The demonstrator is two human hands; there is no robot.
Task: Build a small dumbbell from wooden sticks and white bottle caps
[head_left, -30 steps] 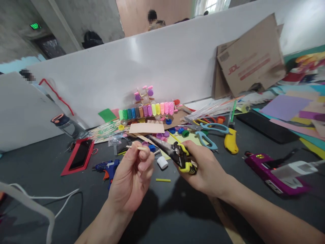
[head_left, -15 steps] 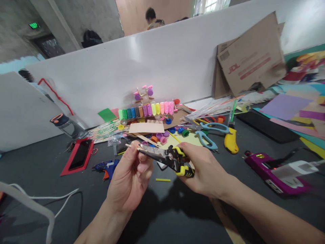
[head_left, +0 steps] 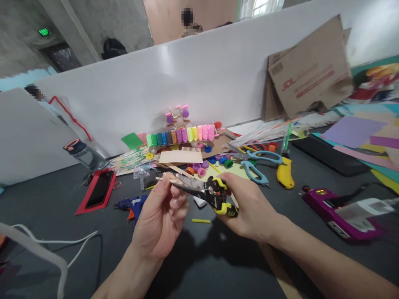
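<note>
Head view: the left grip point(head_left: 163, 214) is pinching a thin stick point(head_left: 159, 179); the right grip point(head_left: 249, 203) is grasping pliers point(head_left: 211, 190), their nose reaching the stick. A yellow piece point(head_left: 201, 221) is lying between both grips; blue-handled scissors point(head_left: 248, 155) are lying beyond the right grip.

The stick point(head_left: 159, 179) is thin, pale and straight. It lies nearly level in the fingertips of the left hand point(head_left: 160, 224), one end poking out to the left. The pliers point(head_left: 211, 191), black and yellow with grey metal blades, sit in the right hand point(head_left: 249, 205), parted jaws pointing left at the stick's other end.
</note>
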